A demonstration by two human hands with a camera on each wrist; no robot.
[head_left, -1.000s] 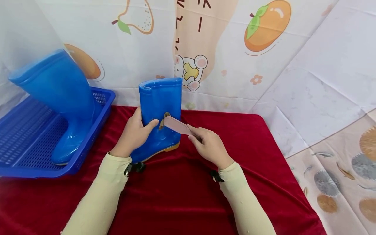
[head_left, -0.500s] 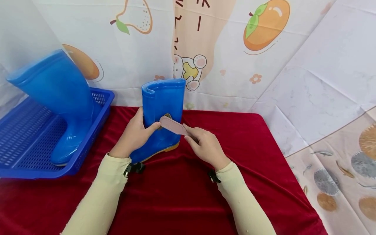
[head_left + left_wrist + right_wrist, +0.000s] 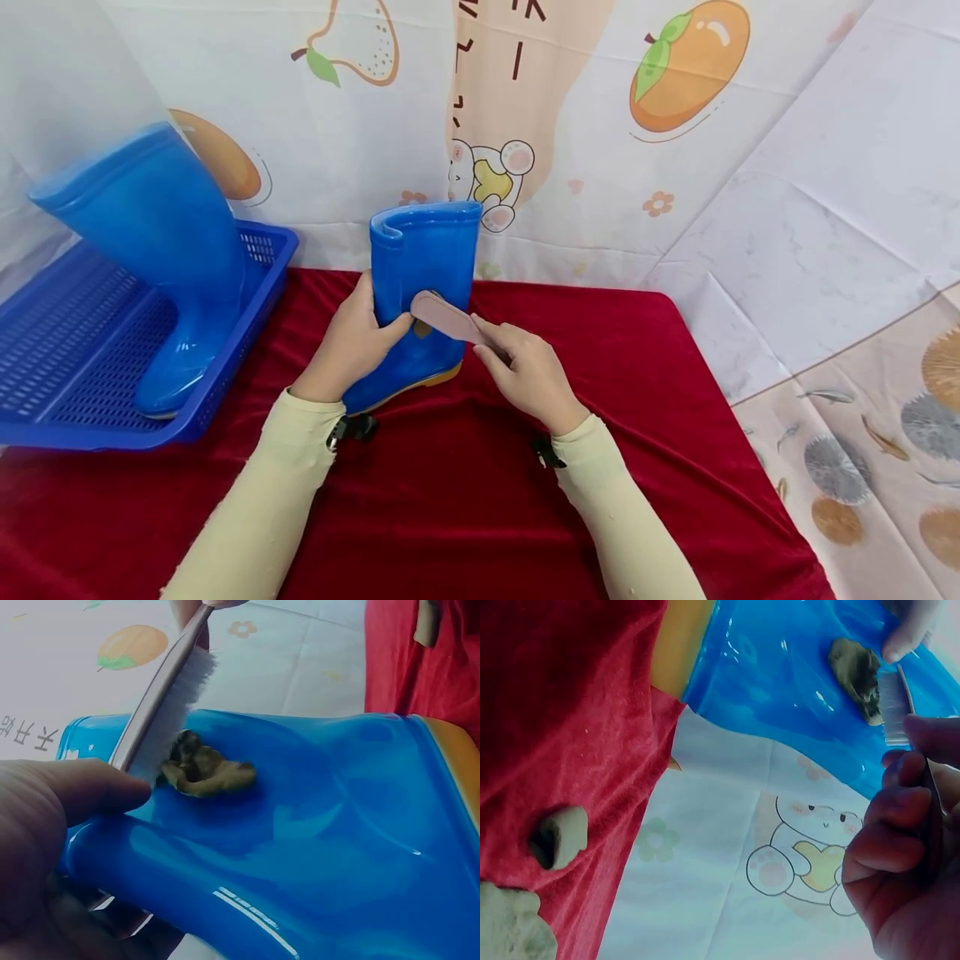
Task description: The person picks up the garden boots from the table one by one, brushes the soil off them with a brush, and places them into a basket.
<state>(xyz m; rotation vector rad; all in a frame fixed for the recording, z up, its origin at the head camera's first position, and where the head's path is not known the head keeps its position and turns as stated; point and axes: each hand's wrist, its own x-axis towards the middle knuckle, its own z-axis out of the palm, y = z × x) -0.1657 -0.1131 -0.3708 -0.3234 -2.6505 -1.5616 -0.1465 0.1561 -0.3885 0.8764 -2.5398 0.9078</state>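
Note:
A blue rubber boot point(image 3: 435, 250) with a yellow sole stands on the red cloth. My left hand point(image 3: 352, 342) grips its shaft, thumb on the near side and fingers behind. A brownish, mud-like lump point(image 3: 206, 769) sticks to the boot's side. In my right hand point(image 3: 528, 367) is a brush point(image 3: 446, 317), its flat pinkish back turned to the head camera. White bristles point(image 3: 180, 697) meet the lump's edge in the left wrist view. The right wrist view shows the bristles right at the lump, near my left thumb point(image 3: 911, 634).
A blue perforated basket point(image 3: 187, 425) at the left holds a second blue boot point(image 3: 172, 233), leaning. Loose clay-like lumps point(image 3: 562, 836) lie on the red cloth point(image 3: 465, 492). A white fruit-print curtain point(image 3: 600, 225) hangs behind the table.
The boot has shifted slightly right with my left hand. The brush has moved left across the lump and now covers more of it in the head view.

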